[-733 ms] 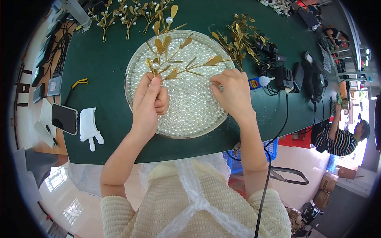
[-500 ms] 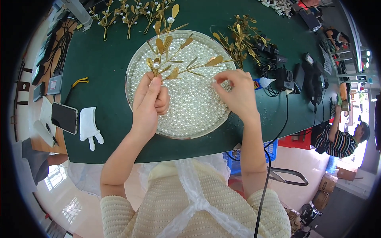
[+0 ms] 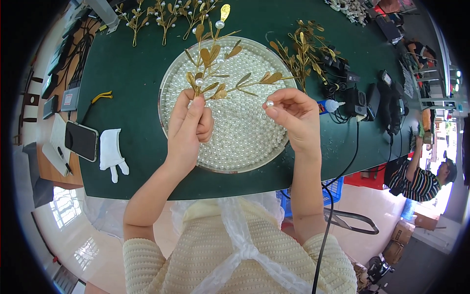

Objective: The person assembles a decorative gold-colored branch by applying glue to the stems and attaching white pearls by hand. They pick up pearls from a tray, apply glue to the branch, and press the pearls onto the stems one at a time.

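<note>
My left hand (image 3: pixel 190 125) is closed around the lower stem of a gold leaf branch (image 3: pixel 207 56), which fans upward and to the right. White pearl beads sit on that branch, one near its tip and one just above my fingers. My right hand (image 3: pixel 298 117) pinches a single pearl bead (image 3: pixel 270 103) between thumb and fingertips, at the right side of the tray. Both hands are over a round tray (image 3: pixel 164 115) filled with loose pearl beads (image 3: pixel 240 134).
Pearled gold sprigs (image 3: pixel 164 22) lie at the back left. More gold branches (image 3: pixel 306 51) are at the back right, near a glue bottle (image 3: pixel 329 106) and black adapters (image 3: pixel 356 102). A phone (image 3: pixel 82 140) and white glove (image 3: pixel 111 152) lie left. A person (image 3: pixel 421 176) is at far right.
My right hand has turned and lifted slightly, bringing the pinched pearl bead into plain view. The left hand keeps its hold on the branch; the whole view has shifted a little.
</note>
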A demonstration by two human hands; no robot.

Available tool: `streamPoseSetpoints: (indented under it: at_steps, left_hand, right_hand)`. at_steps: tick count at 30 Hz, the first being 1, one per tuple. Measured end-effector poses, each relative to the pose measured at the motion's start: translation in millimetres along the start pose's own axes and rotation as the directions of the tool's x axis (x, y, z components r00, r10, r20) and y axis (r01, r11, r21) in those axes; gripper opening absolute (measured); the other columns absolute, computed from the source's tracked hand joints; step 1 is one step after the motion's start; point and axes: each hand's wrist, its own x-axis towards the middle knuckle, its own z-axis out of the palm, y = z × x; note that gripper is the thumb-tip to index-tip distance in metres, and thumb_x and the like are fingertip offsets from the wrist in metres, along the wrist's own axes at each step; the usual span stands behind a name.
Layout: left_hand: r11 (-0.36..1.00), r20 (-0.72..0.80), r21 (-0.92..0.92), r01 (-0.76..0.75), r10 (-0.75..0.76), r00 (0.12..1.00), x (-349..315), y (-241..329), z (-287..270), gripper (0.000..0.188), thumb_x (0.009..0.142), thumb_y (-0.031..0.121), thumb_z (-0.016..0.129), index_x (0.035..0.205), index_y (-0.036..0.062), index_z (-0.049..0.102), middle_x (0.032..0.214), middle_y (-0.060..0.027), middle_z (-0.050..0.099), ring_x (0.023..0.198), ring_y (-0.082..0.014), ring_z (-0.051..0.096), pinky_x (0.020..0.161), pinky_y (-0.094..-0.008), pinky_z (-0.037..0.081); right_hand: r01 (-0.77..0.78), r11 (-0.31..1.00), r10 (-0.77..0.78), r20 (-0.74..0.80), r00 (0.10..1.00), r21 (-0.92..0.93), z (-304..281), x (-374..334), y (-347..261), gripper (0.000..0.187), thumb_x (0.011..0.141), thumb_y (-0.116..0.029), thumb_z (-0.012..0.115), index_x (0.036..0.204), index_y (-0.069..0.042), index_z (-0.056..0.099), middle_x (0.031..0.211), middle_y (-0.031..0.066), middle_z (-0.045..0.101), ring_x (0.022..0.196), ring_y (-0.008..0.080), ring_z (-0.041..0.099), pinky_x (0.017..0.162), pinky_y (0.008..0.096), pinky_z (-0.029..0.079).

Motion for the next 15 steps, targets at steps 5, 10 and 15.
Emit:
streamPoseSetpoints:
  at_steps: [5,10,15]
  left_hand:
    - [0.999,0.009,0.034,-0.005,0.005,1.000,-1,2,0,0.016,0.093,0.024,0.037,0.094,0.0082,0.035,0.051,0.0040,0.026,0.043,-0.0032,0.019,0.040,-0.0195,0.016]
    - [0.999,0.010,0.039,-0.011,0.010,1.000,-1,2,1,0.017,0.093,0.025,0.037,0.095,0.0083,0.035,0.051,0.0040,0.026,0.044,-0.0032,0.020,0.040,-0.0194,0.017]
    - [0.998,0.017,0.038,-0.039,0.039,0.999,-3,2,1,0.016,0.094,0.025,0.036,0.094,0.0087,0.035,0.051,0.0040,0.027,0.043,-0.0032,0.020,0.041,-0.0193,0.017]
  right_hand:
    - [0.152,0.957,-0.177,-0.082,0.981,-0.247,16,-3,4,0.020,0.065,0.005,0.067,0.084,0.001,0.062,0.076,0.0026,0.061,0.055,0.0013,0.045,0.051,0.0142,0.035]
    - [0.303,0.794,-0.379,-0.040,0.924,-0.526,26,-10,9,0.019,0.067,0.005,0.067,0.084,0.002,0.061,0.077,0.0048,0.061,0.056,0.0031,0.048,0.051,0.0146,0.037]
    - [0.172,0.920,-0.267,-0.244,0.932,-0.353,31,-10,12,0.016,0.068,0.003,0.067,0.083,0.002,0.062,0.071,0.0034,0.061,0.048,0.0015,0.044,0.045,0.0139,0.033]
